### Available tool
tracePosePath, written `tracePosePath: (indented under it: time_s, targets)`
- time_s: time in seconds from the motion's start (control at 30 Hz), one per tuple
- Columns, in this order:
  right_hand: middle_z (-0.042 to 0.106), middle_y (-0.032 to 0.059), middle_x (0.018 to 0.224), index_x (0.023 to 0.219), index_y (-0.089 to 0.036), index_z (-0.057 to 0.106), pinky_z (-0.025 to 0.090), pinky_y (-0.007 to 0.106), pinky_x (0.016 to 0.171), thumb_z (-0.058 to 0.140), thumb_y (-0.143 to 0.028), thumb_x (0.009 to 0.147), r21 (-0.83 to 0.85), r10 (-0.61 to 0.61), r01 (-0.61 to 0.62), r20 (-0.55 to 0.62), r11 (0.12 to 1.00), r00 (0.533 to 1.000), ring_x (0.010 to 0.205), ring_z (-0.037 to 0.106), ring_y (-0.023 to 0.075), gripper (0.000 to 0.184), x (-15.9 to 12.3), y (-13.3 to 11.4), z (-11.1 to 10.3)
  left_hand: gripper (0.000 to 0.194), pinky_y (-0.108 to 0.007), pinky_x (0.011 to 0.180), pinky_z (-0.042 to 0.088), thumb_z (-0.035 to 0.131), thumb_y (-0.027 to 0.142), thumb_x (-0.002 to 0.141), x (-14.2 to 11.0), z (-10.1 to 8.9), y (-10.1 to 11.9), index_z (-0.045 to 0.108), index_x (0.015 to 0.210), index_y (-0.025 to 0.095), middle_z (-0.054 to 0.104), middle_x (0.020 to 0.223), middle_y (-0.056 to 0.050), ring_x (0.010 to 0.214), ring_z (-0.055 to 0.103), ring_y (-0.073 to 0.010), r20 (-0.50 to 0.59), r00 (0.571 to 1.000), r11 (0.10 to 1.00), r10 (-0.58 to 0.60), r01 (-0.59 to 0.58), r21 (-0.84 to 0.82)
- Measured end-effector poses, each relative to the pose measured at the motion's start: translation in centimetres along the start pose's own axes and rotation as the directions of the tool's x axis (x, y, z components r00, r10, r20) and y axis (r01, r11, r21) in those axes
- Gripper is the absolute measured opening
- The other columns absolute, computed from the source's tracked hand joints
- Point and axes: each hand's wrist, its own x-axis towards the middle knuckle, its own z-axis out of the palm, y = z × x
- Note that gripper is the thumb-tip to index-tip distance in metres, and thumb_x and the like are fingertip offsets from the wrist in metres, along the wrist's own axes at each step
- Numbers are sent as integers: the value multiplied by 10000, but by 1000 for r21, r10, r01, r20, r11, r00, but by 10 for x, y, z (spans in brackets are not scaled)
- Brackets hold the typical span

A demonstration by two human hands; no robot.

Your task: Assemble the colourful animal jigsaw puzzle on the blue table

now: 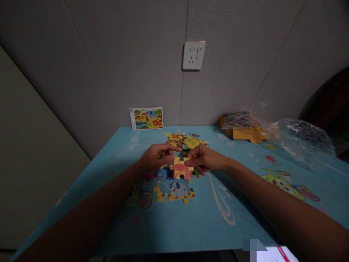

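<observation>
My right hand (pixel 202 158) pinches a jigsaw puzzle piece (pixel 181 171) with a red-maned, yellow face on it, the thumb lying over its upper right corner. That piece is over the upper part of a joined puzzle section (pixel 176 190) showing a blue elephant; I cannot tell whether it touches. To the left, my left hand (pixel 159 155) has its thumb and forefinger apart, close to the piece's upper left side, with nothing visible between them. Behind both hands lies a heap of loose puzzle pieces (pixel 182 140), partly hidden by the fingers.
A picture card (pixel 146 119) leans on the wall at the back left. At the back right are an orange-yellow package (pixel 247 134) and crumpled clear plastic (pixel 302 142). The table (pixel 191 229) has a blue cartoon-print cover. A wall socket (pixel 193 55) is above.
</observation>
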Motion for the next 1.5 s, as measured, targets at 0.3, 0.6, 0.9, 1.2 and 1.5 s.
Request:
tracePosePath:
  time_s: [0.3, 0.6, 0.9, 1.2, 1.5]
  targets:
    - [663, 26, 596, 635, -147, 554, 308, 185, 351, 583, -451, 823, -414, 504, -322, 472, 851, 723, 423, 574, 103, 358, -22, -20, 34, 215, -261, 674, 438, 629, 307, 807, 1, 5, -2, 726, 954, 184, 641, 789, -30, 677, 558, -132, 337, 929, 911, 153, -264, 316]
    - [645, 36, 591, 655, -151, 585, 286, 198, 334, 575, -396, 790, -436, 503, -321, 410, 841, 761, 444, 571, 115, 280, -19, -17, 38, 511, -361, 859, 456, 746, 496, 709, -3, 13, 2, 681, 1117, 196, 592, 1003, -85, 926, 566, -238, 402, 898, 861, 179, -340, 378]
    - [622, 13, 552, 620, -140, 583, 332, 188, 336, 631, -433, 764, -429, 541, -376, 378, 822, 751, 414, 553, 103, 330, -19, -20, 37, 583, -464, 1036, 372, 734, 526, 716, -6, 18, 8, 646, 1190, 199, 531, 1204, -128, 1149, 483, -313, 421, 887, 885, 190, -341, 318]
    - [628, 7, 528, 601, -130, 594, 369, 170, 322, 657, -433, 766, -392, 541, -400, 373, 828, 754, 390, 559, 97, 350, -17, -11, 23, 670, -496, 1059, 344, 768, 553, 670, -6, 17, 15, 628, 1243, 236, 492, 1266, -130, 1191, 448, -339, 464, 873, 873, 152, -338, 350]
    - [632, -3, 490, 618, -119, 619, 332, 136, 297, 732, -574, 705, -379, 489, -313, 604, 871, 630, 371, 565, 86, 477, -22, -16, 9, 665, -499, 1053, 348, 766, 551, 672, -7, 17, 12, 628, 1240, 233, 498, 1261, -126, 1185, 449, -336, 456, 874, 874, 169, -346, 340]
